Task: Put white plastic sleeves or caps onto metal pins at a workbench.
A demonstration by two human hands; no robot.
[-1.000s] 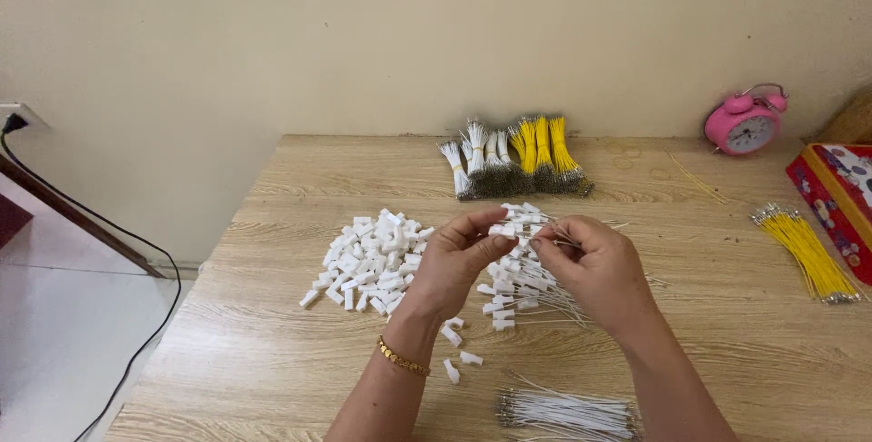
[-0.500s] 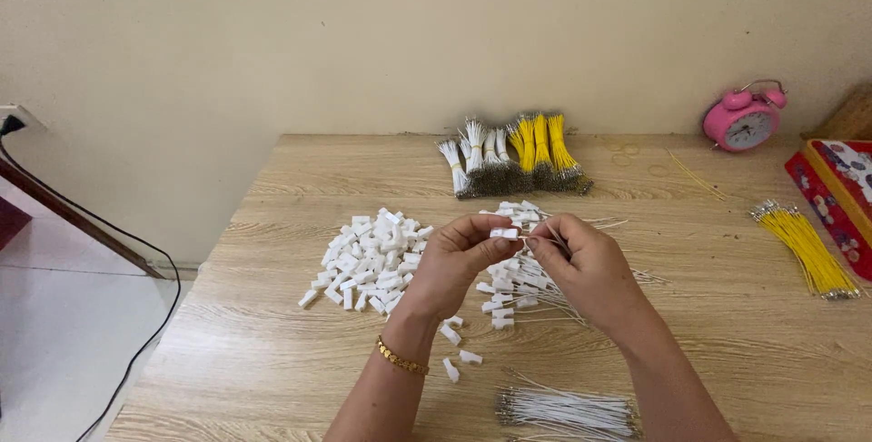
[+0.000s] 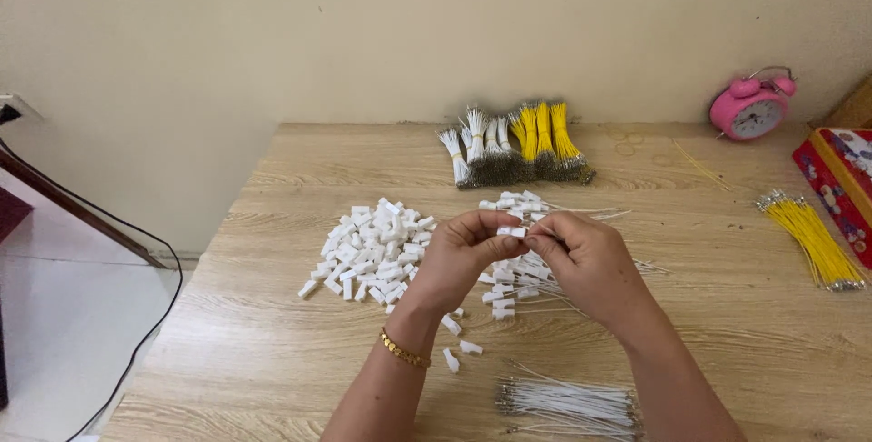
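While a red patterned box (image 3: pixel 836 189) sits far right, both hands, left hand (image 3: pixel 465 256) and right hand (image 3: pixel 586 260), pinch 1 white connector (image 3: pixel 511 232).

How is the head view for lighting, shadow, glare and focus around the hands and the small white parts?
Head view: soft, even light, no glare on the wooden table; only faint shadows under the left hand and right hand. Focus is fair: the pile of white connectors reads clearly, but the white connector pinched between both hands is too small for detail.
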